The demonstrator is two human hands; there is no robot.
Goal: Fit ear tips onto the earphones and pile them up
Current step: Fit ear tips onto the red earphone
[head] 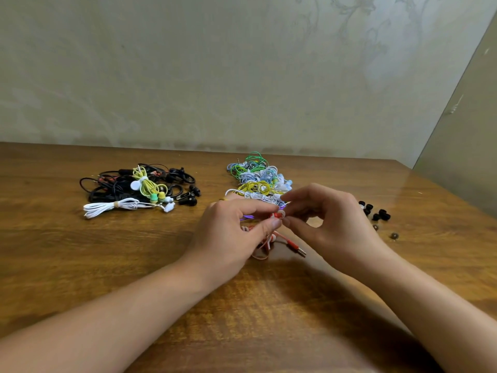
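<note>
Ahead, I see both my hands pinching a red earbud [278, 215], left hand [231, 232], right hand [330, 224], over a glossy wood-grain worktop [80, 251] against a pale, stained wall [188, 76].

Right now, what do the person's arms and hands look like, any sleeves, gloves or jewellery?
Both forearms are bare as far as the frame shows: no sleeves or gloves. The left hand and right hand show no watch or bracelet. Fingernails look short and unpainted.

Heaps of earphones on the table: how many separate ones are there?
2. A mostly black heap lies at far left; a colourful heap lies at far centre, behind the hands, which partly hide it. The red earphone being held belongs to neither.
</note>
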